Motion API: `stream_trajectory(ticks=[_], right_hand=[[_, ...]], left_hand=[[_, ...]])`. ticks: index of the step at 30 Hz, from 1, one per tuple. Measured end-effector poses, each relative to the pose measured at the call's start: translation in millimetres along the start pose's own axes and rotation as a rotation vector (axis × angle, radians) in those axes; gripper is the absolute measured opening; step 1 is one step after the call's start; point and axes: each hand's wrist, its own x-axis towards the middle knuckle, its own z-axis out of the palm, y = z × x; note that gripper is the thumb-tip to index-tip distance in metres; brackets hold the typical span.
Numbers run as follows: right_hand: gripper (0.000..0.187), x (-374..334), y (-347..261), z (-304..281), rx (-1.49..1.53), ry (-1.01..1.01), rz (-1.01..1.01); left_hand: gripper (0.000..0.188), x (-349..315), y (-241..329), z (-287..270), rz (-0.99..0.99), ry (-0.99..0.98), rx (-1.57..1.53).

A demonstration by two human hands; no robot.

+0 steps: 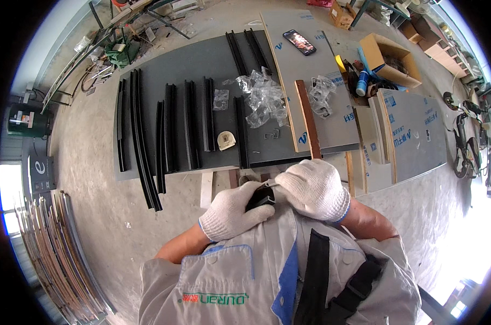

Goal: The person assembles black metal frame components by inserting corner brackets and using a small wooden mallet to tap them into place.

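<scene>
Just below the middle of the frame, I held a small black piece [264,195] in my gloved left hand [236,210], my gloved right hand [315,187] close beside it, while black profiles [189,124] lay on a dark grey board [175,70] at upper left and clear plastic bags [262,97] at upper centre.

Blk pc [262,197] partly hidden by L hand [233,211], exact type unclear
</scene>
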Motion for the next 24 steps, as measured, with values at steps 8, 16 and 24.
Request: stream_trajectory(ticks=[8,16,24], right_hand=[[0.012,1.5,-9.2,2.4,0.393,-0.009,0.149],[0.020,1.1,-2.9,-1.0,0.912,-0.311,0.535],[0.022,6.7,-6.4,-1.0,0.672,-0.207,0.583]], left_hand=[[0.066,-3.9,-8.2,1.4,0.079,-0.036,-0.245],[0.078,-1.9,-16.3,1.3,0.178,-0.158,-0.241],[0.061,-1.9,-12.6,0.2,0.274,-0.066,-0.280]])
